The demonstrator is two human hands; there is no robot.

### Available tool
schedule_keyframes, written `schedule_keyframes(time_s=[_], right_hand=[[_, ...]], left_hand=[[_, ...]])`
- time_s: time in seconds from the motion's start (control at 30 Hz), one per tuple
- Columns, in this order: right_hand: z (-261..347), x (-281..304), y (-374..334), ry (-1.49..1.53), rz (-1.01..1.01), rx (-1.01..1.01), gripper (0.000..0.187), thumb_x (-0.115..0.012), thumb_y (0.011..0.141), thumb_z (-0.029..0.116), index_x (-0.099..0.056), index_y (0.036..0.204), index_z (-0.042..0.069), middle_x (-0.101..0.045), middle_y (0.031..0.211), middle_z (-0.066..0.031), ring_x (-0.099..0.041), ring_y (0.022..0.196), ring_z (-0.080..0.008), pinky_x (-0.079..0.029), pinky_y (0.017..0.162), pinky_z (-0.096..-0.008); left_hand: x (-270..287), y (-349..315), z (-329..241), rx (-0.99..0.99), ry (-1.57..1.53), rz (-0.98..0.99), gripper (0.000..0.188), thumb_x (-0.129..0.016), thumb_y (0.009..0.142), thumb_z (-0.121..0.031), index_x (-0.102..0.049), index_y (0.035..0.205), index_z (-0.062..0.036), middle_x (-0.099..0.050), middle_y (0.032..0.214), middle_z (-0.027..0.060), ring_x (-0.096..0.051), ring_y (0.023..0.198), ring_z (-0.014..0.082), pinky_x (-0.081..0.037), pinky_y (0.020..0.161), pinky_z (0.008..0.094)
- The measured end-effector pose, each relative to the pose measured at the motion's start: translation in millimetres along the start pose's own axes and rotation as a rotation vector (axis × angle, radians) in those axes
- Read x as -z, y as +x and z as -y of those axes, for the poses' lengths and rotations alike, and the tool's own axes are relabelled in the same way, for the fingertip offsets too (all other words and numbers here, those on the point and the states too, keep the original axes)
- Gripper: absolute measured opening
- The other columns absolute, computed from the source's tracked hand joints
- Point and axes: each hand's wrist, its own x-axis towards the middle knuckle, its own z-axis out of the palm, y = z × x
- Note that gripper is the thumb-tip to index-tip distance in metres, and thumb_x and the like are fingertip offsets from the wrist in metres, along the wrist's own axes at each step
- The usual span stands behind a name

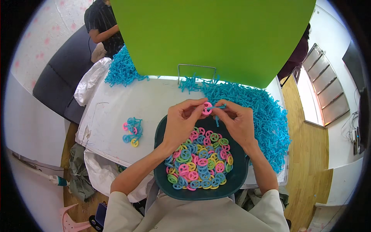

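Between the fingertips of my left hand (179, 123) is a small pink plastic wheel (207, 108), held upright above the basin. My right hand (239, 120) pinches a blue branched plastic piece (218, 107) against the wheel's right side; how far the two are joined is hidden by the fingers. Beneath both hands sits a dark green basin (159, 181) holding many small spoked wheels (201, 158) in pink, blue, green and yellow. To the left on the table lies a little cluster of blue pieces with wheels on them (133, 129).
A large heap of blue branched pieces (262, 116) covers the table's right side; another heap (123, 69) lies far left. A green panel (216, 38) stands across the back, with a wire frame (197, 65) before it. A person (104, 31) sits behind the panel's left edge.
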Motion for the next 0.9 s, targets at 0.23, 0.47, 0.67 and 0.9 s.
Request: schedule_keyframes(time_s=[0.23,0.47,0.67,0.9], right_hand=[[4,13,3,-0.084,0.163,-0.098,0.016,-0.073,0.087,0.013,-0.073,0.096,0.000,-0.068,0.066,-0.0041,-0.059,0.060,-0.0041,-0.046,0.054,-0.0223],[3,7,2,-0.093,0.163,-0.169,0.021,-0.075,0.086,0.020,-0.074,0.092,0.000,-0.067,0.063,-0.0043,-0.058,0.059,-0.0033,-0.045,0.052,-0.0224],[9,7,0,-0.127,0.164,-0.292,0.019,-0.075,0.086,0.018,-0.075,0.093,0.000,-0.071,0.073,-0.0063,-0.065,0.065,-0.0068,-0.050,0.057,-0.0223],[3,4,2,-0.018,0.126,-0.078,0.016,-0.070,0.087,0.008,-0.074,0.102,0.002,-0.072,0.076,-0.0097,-0.065,0.066,-0.0076,-0.050,0.057,-0.0231]], left_hand=[[7,0,4,0.108,0.188,0.058,0.023,-0.059,0.096,-0.004,-0.068,0.117,0.0006,-0.071,0.096,0.0089,-0.066,0.086,0.0109,-0.056,0.079,0.0246],[7,-2,5,0.090,0.351,0.057,0.023,-0.060,0.096,-0.004,-0.070,0.116,-0.0004,-0.073,0.096,0.0083,-0.064,0.082,0.0084,-0.053,0.073,0.0227],[2,-4,7,0.049,0.405,0.007,0.021,-0.062,0.095,-0.009,-0.072,0.113,-0.0019,-0.073,0.084,0.0096,-0.061,0.066,0.0067,-0.047,0.057,0.0231],[7,-1,9,0.139,0.065,0.022,0.024,-0.058,0.097,-0.007,-0.067,0.117,0.0024,-0.072,0.092,0.0118,-0.068,0.079,0.0122,-0.056,0.070,0.0243]])
